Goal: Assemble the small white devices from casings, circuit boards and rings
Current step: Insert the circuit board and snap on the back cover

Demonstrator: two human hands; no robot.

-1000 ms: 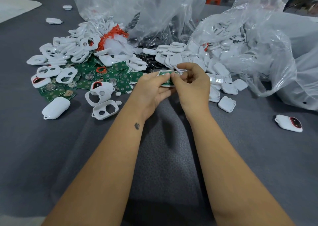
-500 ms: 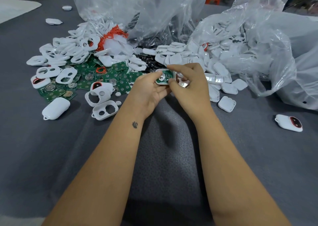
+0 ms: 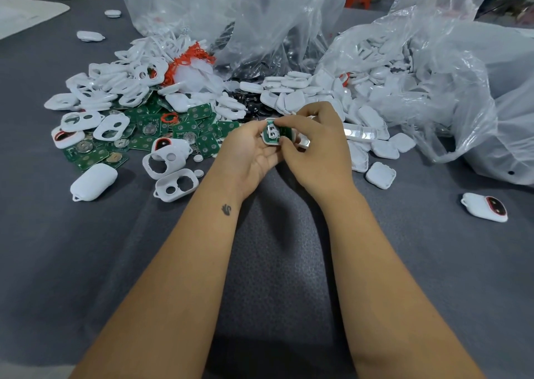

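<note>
A white casing with a green circuit board seated in it sits between both hands at the table's middle. My left hand cradles the casing from below with curled fingers. My right hand pinches it from the right, thumb and forefinger on the board's edges. Loose green circuit boards lie in a heap to the left, with white front casings behind them and orange rings further back. White back covers are piled beyond my hands.
Clear plastic bags of parts stand at the back and right. A finished device with a red ring lies at the right on the grey cloth. Two open casings and a closed white shell lie at front left.
The casing has been turned so the green board faces up, and both hands have shifted slightly toward me with it. My right fingers now sit on the board's edge.
</note>
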